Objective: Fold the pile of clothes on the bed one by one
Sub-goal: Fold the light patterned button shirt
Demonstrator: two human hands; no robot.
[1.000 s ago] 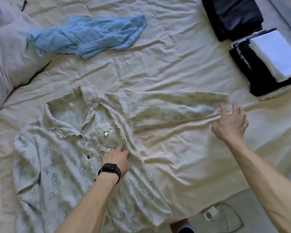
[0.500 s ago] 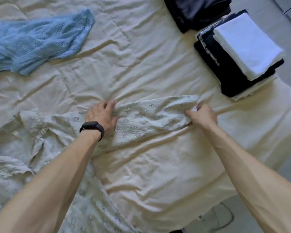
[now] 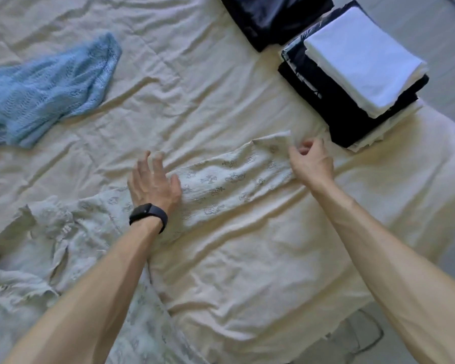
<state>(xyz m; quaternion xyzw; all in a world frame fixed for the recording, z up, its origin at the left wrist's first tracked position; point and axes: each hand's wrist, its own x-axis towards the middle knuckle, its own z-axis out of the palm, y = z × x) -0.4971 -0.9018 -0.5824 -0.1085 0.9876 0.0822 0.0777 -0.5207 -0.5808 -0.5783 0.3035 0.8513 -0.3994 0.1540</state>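
Note:
A pale patterned shirt (image 3: 71, 248) lies spread on the cream bed sheet (image 3: 247, 271), its body at the lower left and one sleeve (image 3: 231, 185) stretched toward the right. My left hand (image 3: 153, 182), with a black watch on the wrist, presses flat on the sleeve near the shoulder. At the far end of the sleeve my right hand (image 3: 311, 161) pinches the cuff (image 3: 273, 143), and the cuff end is lifted and turned back. A light blue knitted garment (image 3: 47, 93) lies crumpled at the upper left.
A stack of folded clothes (image 3: 357, 74), white on top of dark pieces, sits at the bed's right edge. A folded dark garment (image 3: 273, 17) lies behind it. The floor (image 3: 431, 27) shows beyond the right edge, and a cable (image 3: 363, 337) lies below the bed's foot.
My left hand left the shirt's chest and now presses the sleeve near the shoulder. My right hand took hold of the cuff and lifted it, folding its end back.

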